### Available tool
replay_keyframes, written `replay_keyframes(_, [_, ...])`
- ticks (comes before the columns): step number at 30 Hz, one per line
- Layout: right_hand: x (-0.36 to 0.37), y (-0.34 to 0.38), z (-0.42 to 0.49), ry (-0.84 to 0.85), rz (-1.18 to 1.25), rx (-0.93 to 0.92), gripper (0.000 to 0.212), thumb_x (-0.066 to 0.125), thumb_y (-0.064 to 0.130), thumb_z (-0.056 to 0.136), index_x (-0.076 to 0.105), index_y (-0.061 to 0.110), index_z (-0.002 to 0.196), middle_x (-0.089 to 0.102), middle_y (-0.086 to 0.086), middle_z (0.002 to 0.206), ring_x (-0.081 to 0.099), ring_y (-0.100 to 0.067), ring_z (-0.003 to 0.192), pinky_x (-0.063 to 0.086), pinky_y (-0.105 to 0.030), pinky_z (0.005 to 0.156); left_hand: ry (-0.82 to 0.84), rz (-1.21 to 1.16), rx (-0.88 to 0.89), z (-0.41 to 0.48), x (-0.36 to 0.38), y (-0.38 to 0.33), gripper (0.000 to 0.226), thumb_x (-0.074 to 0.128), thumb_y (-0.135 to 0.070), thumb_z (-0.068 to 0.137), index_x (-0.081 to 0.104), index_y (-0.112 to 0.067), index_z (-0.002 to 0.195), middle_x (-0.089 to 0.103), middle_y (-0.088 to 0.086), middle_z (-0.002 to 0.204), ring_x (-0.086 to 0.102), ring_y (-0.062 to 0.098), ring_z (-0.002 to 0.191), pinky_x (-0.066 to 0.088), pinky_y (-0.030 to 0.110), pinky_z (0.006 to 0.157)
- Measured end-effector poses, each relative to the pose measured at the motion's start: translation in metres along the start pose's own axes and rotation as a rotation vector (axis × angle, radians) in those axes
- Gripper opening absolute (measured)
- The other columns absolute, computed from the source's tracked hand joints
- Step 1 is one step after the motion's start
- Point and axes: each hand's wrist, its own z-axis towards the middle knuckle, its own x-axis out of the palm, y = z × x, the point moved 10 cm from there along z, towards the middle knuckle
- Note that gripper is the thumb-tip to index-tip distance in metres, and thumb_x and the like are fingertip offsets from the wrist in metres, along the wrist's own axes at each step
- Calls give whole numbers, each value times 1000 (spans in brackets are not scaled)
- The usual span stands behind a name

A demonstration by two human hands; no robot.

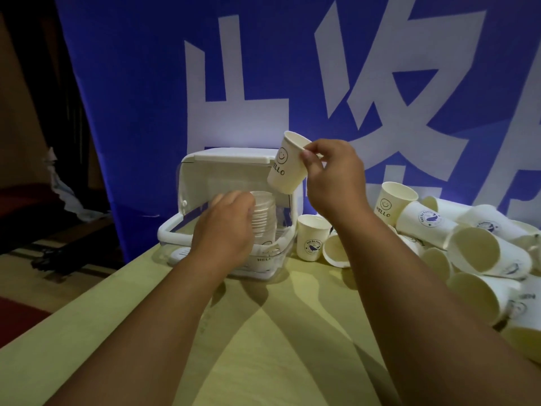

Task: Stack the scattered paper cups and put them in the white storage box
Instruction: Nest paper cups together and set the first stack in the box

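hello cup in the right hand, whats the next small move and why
Probably lower the cup bottom first into the stack: the right hand pinches its rim just above, and the left hand holds that stack inside the white box.

Single head-worn wide-angle camera, looking forward and down across counter (292,347) from person's own standpoint. Both forearms stretching up from bottom edge toward frame centre. Left hand (225,227) and right hand (333,174) showing close to lens, mid-frame. White storage box (234,156) sitting just beyond hands. Blue banner (131,98) filling upper half, closing off background.
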Motion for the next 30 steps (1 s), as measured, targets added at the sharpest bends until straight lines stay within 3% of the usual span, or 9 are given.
replay_keyframes(3, [11,6,-3,61,-1,-23,8,60,27,98,67,24,100,54,1,125,50,-14,110,38,-14,81,97,-266,-56,-5,18,4,12,43,-35,107,54,-31,108,52,-9,130,50,15,115,48,37,94])
replay_keyframes(6, [18,8,-6,83,-3,-37,9,61,26,98,69,23,101,52,-1,132,49,-16,118,38,-20,87,94,-431,-173,-7,24,15,27,61,-36,100,46,-38,122,53,-10,136,56,14,120,53,40,97])
replay_keyframes(10, [29,11,-11,112,-68,-101,12,61,25,98,71,20,103,59,3,116,47,-9,100,31,-9,72,54,-640,-253,-10,25,20,91,83,-23,84,18,-53,141,47,-7,152,55,11,125,52,44,102])
replay_keyframes(13, [38,10,-14,167,-69,-115,11,63,23,97,72,18,99,52,13,90,48,-8,79,33,-11,63,6,-658,-232,-10,26,23,106,85,-20,81,9,-56,145,48,-5,153,56,-2,111,51,30,92])
replay_keyframes(16, [50,7,-17,265,-113,-124,12,61,23,98,72,18,99,53,13,86,47,-4,71,32,-12,58,-6,-640,-213,-9,28,25,108,86,-23,81,8,-57,147,48,-5,153,53,-10,103,46,21,85])
replay_keyframes(19, [56,-4,-19,306,-71,-54,17,56,26,101,67,23,112,61,5,102,51,-10,88,39,-21,67,-21,-638,-226,-11,26,27,107,84,-25,83,6,-57,149,47,-5,154,55,5,119,53,40,99])
replay_keyframes(22, [57,-16,-22,272,-36,22,24,54,28,102,62,23,124,65,2,120,52,-11,97,39,-27,78,-14,-621,-241,-12,25,29,94,77,-32,90,10,-54,152,47,-8,154,54,14,128,52,52,102])
replay_keyframes(27, [67,-32,-31,275,-61,97,19,61,29,99,70,20,112,70,2,107,63,-17,96,46,-29,78,-100,-453,-203,-12,11,25,52,65,-38,97,49,-28,146,56,-2,141,58,19,122,56,49,96])
replay_keyframes(30, [71,-37,-34,274,-93,112,20,62,30,98,74,18,107,72,1,99,63,-16,90,51,-31,80,-96,-464,-252,-13,11,28,46,64,-38,98,56,-26,142,62,0,134,63,19,115,60,46,91])
